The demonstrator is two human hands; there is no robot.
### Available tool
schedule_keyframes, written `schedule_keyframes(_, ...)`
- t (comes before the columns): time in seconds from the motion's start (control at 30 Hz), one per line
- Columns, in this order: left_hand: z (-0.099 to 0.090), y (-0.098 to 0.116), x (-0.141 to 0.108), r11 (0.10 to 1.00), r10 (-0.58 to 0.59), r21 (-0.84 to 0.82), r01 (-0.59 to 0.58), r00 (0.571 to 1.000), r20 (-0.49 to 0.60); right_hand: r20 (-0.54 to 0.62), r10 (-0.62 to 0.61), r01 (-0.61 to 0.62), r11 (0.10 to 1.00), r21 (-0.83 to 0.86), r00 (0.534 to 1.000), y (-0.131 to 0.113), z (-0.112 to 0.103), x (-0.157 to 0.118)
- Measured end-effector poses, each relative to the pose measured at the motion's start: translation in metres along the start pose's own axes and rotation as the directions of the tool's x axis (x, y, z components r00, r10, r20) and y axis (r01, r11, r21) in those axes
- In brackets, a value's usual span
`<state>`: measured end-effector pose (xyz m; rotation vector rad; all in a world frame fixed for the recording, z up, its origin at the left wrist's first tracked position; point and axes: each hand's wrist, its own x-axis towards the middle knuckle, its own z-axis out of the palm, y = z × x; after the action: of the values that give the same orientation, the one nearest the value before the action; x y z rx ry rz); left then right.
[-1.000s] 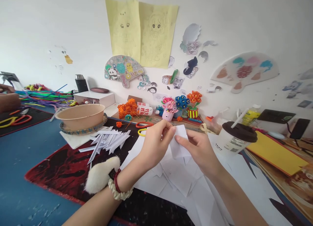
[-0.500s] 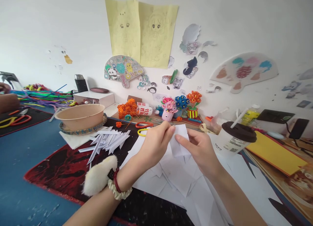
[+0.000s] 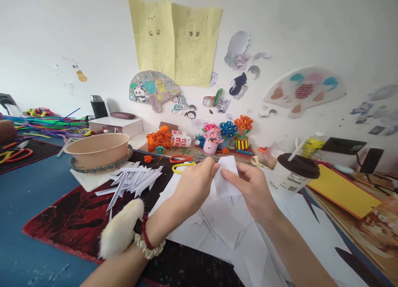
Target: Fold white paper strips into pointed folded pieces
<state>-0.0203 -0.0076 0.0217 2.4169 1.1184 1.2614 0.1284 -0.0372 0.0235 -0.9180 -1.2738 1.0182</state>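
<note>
A small piece of white paper [image 3: 228,180] is held up between my two hands, above a pile of white paper sheets [image 3: 224,225]. My left hand [image 3: 199,181] pinches its left edge, fingers closed. On the other side my right hand [image 3: 248,183] grips it, with the thumb laid on its face. The fingers behind the paper are partly hidden. Left of my left hand lies a heap of folded white paper strips [image 3: 135,180] on the dark red and black mat [image 3: 65,220]. Just beyond my left hand are scissors [image 3: 183,167] with yellow and red handles.
A beige basin [image 3: 98,148] stands at the left and a lidded cup with a straw [image 3: 294,175] at the right. Craft flowers [image 3: 228,131] line the back. At the far left are pipe cleaners [image 3: 46,123] and part of another person's hand [image 3: 6,129].
The whole view has shifted slightly, so things sit a little further left. Both hands keep their hold on the paper, which has tilted slightly.
</note>
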Motion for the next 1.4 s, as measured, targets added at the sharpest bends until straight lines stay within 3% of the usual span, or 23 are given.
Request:
schedule_keyframes(0.2,-0.004,0.000,0.004,0.976,-0.095,-0.192,0.101,0.995,0.039,0.068,0.038,-0.037,0.999,-0.017,0.997,-0.002,-0.005,0.002)
schedule_keyframes(0.37,-0.009,0.000,0.007,0.893,-0.103,-0.427,0.145,0.987,0.121,0.211,0.110,-0.088,0.990,-0.110,0.971,-0.006,-0.014,0.004)
schedule_keyframes(0.53,-0.008,-0.004,0.007,0.797,-0.182,-0.534,0.282,0.955,0.233,0.240,0.127,-0.084,0.979,-0.184,0.962,-0.006,-0.017,0.006)
schedule_keyframes(0.67,-0.008,-0.004,0.010,0.641,-0.298,-0.678,0.360,0.931,0.212,0.059,0.083,-0.074,0.987,-0.143,0.995,0.000,-0.018,0.009)
schedule_keyframes(0.73,-0.009,-0.003,0.012,0.570,-0.342,-0.740,0.356,0.922,0.180,-0.072,0.121,-0.124,0.992,-0.032,0.990,0.003,-0.020,0.012)
schedule_keyframes(0.8,-0.010,-0.002,0.013,0.504,-0.383,-0.789,0.352,0.910,0.161,-0.129,0.179,-0.165,0.979,0.116,0.975,0.005,-0.021,0.013)
schedule_keyframes(0.9,-0.008,0.000,0.011,0.355,-0.414,-0.853,0.383,0.882,0.225,-0.034,0.217,-0.205,0.956,0.210,0.976,0.006,-0.017,0.013)
schedule_keyframes(1.0,-0.002,0.002,0.006,0.229,-0.405,-0.874,0.429,0.858,0.315,0.042,0.192,-0.196,0.973,0.119,0.981,0.007,-0.008,0.010)
schedule_keyframes(1.1,0.003,0.004,0.003,0.278,-0.407,-0.845,0.457,0.853,0.328,-0.065,0.101,-0.101,0.995,-0.005,0.993,0.010,-0.004,0.009)
schedule_keyframes(1.23,0.000,0.003,0.003,0.493,-0.362,-0.737,0.462,0.880,0.309,-0.161,-0.018,-0.002,0.992,-0.123,0.987,0.011,-0.012,0.012)
schedule_keyframes(1.4,-0.003,0.004,0.005,0.625,-0.307,-0.652,0.430,0.903,0.301,-0.071,-0.051,0.031,0.964,-0.264,0.996,0.007,-0.022,0.014)
